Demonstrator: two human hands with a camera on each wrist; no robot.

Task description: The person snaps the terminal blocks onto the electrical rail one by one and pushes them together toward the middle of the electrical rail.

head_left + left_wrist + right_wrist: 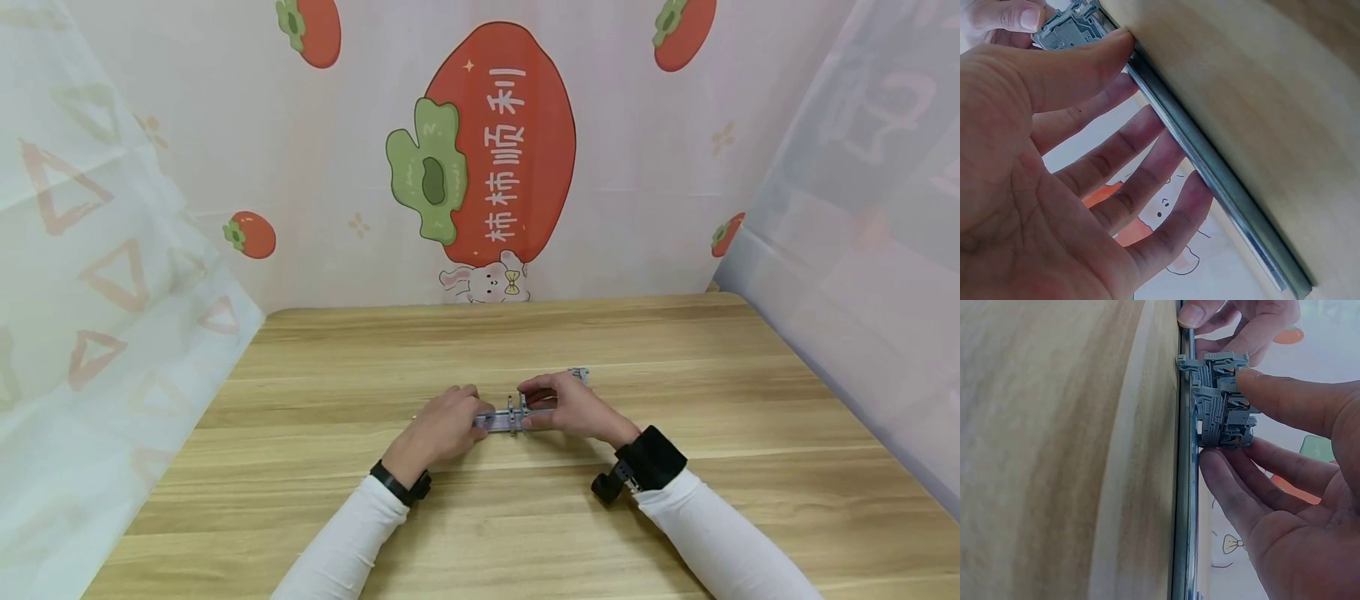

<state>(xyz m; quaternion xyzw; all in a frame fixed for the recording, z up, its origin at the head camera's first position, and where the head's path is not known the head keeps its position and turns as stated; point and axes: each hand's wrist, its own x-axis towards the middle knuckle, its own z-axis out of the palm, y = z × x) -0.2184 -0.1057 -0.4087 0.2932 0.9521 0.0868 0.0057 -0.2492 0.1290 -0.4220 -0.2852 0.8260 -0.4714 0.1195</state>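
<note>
A metal DIN rail lies lengthwise on the table, crossing from one hand to the other. My left hand holds it near its left part, thumb on one long edge and fingertips on the other, as the left wrist view shows. Two grey terminal blocks stand on the rail close together; in the head view the left one is a little apart from the right one. My right hand pinches the right block between thumb and fingers. Whether that block is seated on the rail is hard to tell.
Behind the right hand, another grey piece lies on the wooden table, partly hidden. A printed curtain hangs along the table's back edge, with pale sheets on both sides.
</note>
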